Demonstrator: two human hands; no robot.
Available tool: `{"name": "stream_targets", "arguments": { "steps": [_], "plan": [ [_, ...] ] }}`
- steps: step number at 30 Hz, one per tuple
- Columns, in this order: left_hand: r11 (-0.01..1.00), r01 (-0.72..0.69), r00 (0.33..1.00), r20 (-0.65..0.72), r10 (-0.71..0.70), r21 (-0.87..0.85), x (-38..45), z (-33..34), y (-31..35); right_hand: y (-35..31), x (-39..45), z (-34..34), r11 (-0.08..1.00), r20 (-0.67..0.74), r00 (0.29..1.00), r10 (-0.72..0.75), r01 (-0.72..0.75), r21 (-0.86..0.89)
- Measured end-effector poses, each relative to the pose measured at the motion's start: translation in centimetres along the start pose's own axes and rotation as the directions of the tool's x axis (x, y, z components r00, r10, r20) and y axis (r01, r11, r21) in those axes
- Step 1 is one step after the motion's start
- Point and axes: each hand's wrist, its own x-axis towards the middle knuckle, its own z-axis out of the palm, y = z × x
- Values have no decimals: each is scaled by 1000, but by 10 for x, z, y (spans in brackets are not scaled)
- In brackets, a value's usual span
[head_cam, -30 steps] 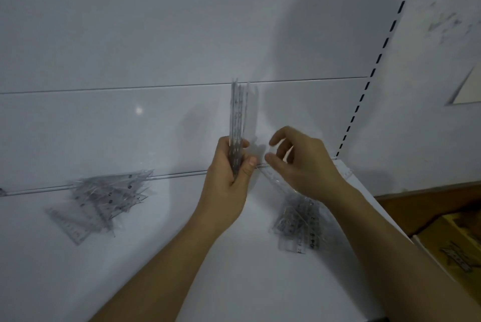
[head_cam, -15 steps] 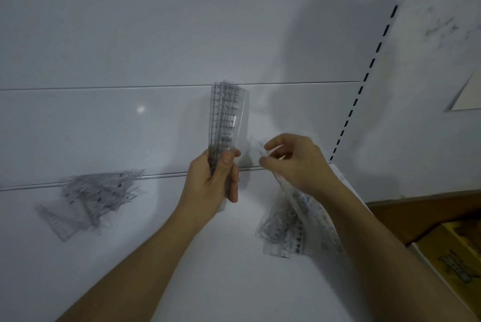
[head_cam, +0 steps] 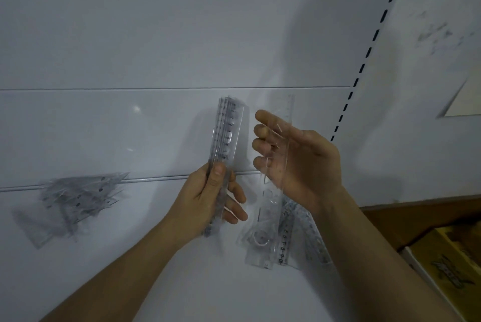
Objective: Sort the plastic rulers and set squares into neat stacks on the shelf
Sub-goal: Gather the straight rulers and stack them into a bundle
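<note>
White shelf (head_cam: 161, 282), flat and glossy, backed by a pale panelled wall; a dashed slotted upright (head_cam: 369, 48) runs up at the right, and a yellow carton (head_cam: 447, 264) sits low at the right edge.

Item 1. Bundle of rulers (head_cam: 226, 144), clear plastic with dark printed scales. Held upright above the shelf by the left hand (head_cam: 208, 202), thumb pressed on the front face, fingers behind the lower half. Count: several, edges overlapping; exact number cannot be told.

Item 2. Single clear ruler (head_cam: 282, 155), one piece. Lies along the right hand (head_cam: 299, 163), palm turned inward with the fingers nearly straight behind the strip; how the thumb bears on it cannot be told. Upper end stands above the fingertips.

Item 3. Loose heap (head_cam: 283, 238) on the shelf below the right hand: rulers, with at least one piece showing a round cutout. Roughly four or five visible; overlap prevents a firm count.

Item 4. Second heap (head_cam: 78, 199) at far left on the shelf, well apart. Many pieces, blurred, uncountable; the pointed ends suggest set squares.

Handling, judged: light, thin, stiff yet springy; smooth faces likely slide on one another, so a bundle may fan out. Best taken by the long edges near mid-length, squeezed flat. Corners of set squares probably chip if dropped.
</note>
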Motion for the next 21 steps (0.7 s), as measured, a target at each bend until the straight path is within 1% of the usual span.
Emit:
{"name": "stream_targets", "arguments": {
  "steps": [2, 5, 7, 8, 9, 10, 12, 14, 16, 17, 18, 20, 21],
  "plan": [
    [1000, 3, 1000, 22, -3, -3, -1, 2, 2, 0, 0, 0, 1000, 29, 1000, -6, 5, 19],
    [1000, -4, 1000, 23, 5, -30, -6, 7, 7, 2, 1, -2, 1000, -30, 1000, -10, 10, -17],
    [998, 23, 1000, 8, -23, -56, -8, 10, 9, 5, 2, -3, 998, -75, 997, -28, 23, -66],
    [997, 33, 999, 7, -32, -70, -8, 11, 8, 7, 3, -3, 993, -103, 994, -45, 33, -111],
    [996, 36, 999, 14, -35, -82, -8, 10, 8, 9, 3, -3, 980, -151, 986, -74, 44, -194],
    [996, 32, 999, 27, -30, -84, -8, 10, 7, 11, 4, -1, 950, -222, 968, -120, 47, -308],
    [997, 21, 999, 46, -18, -69, -8, 9, 7, 17, 6, 0, 860, -356, 903, -240, 28, -509],
    [999, 7, 998, 59, -4, -50, -8, 10, 7, 23, 8, 3, 791, -408, 850, -334, 16, -612],
    [999, 4, 997, 76, 0, -44, -8, 12, 5, 28, 8, 6, 697, -416, 811, -411, -15, -717],
    [999, 10, 996, 86, -6, -49, -8, 12, 4, 29, 9, 8, 664, -416, 801, -430, -31, -747],
    [998, 23, 995, 97, -18, -56, -8, 12, 3, 31, 9, 10, 655, -420, 798, -433, -43, -755],
    [997, 44, 994, 98, -37, -66, -7, 11, 2, 30, 9, 12, 675, -437, 802, -406, -58, -735],
    [998, 27, 996, 84, -21, -63, -5, 9, 1, 27, 9, 11, 669, -441, 807, -393, -78, -739]
  ]
}}
